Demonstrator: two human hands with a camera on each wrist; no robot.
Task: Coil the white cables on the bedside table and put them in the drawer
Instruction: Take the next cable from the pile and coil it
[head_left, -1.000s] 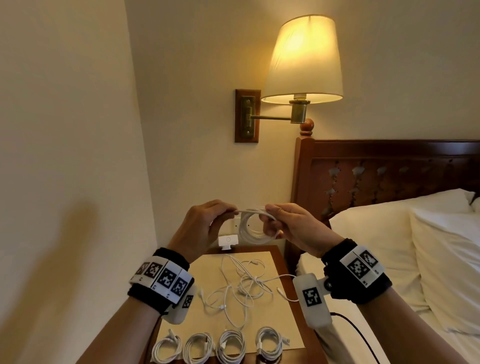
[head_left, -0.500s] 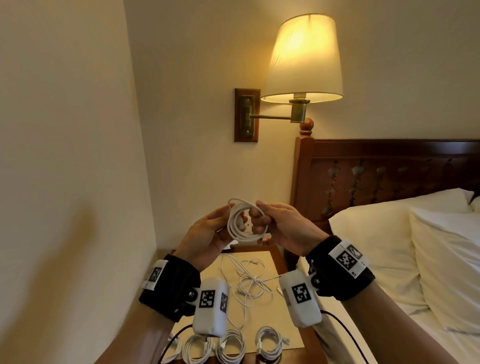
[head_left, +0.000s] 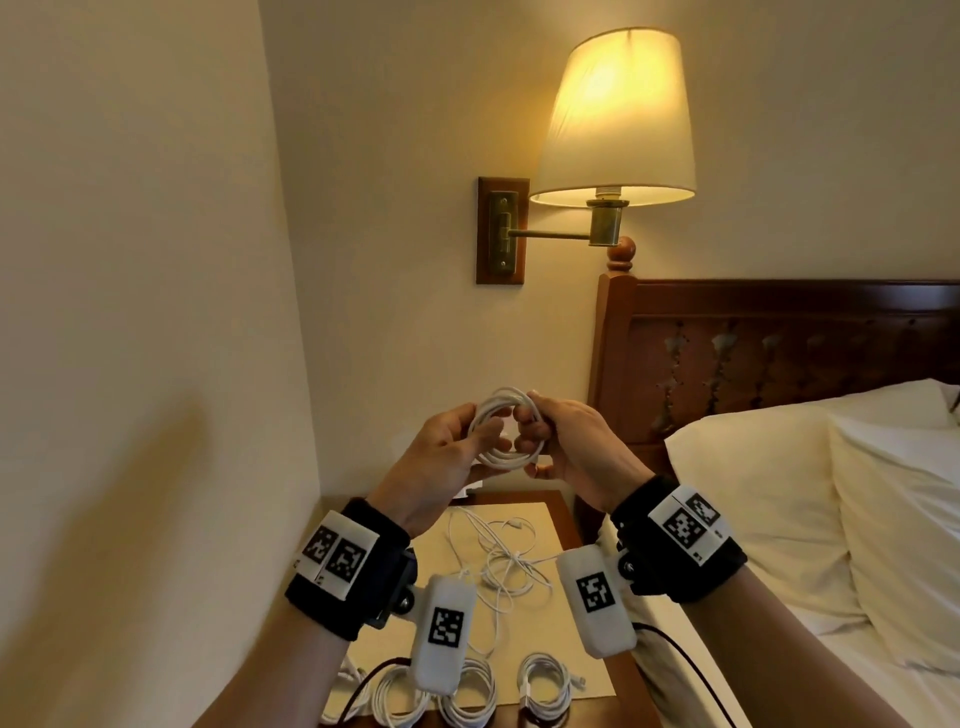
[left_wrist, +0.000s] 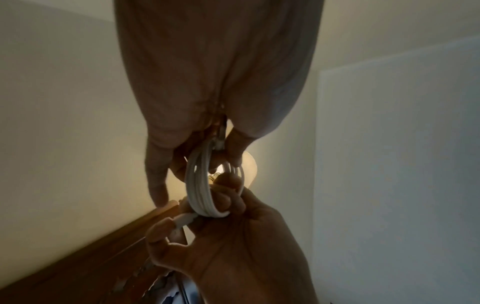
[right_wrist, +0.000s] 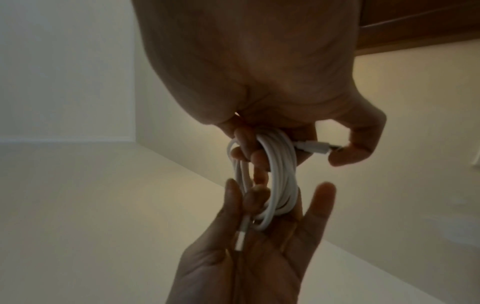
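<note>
Holding a white coil (head_left: 506, 434) up in the air above the tabletop (head_left: 563, 512), both hands meet at it. The right hand (head_left: 571, 447) has its fingers (right_wrist: 261, 164) hooked through the loop, thumb and forefinger pinching a plug end (right_wrist: 313, 148). The left hand (head_left: 441, 460) lies mostly spread, its fingers under and against the coil's left side. Below, loose cables (head_left: 498, 561) tangle mid-tabletop, and finished coils (head_left: 543, 686) sit in a row along the near edge.
</note>
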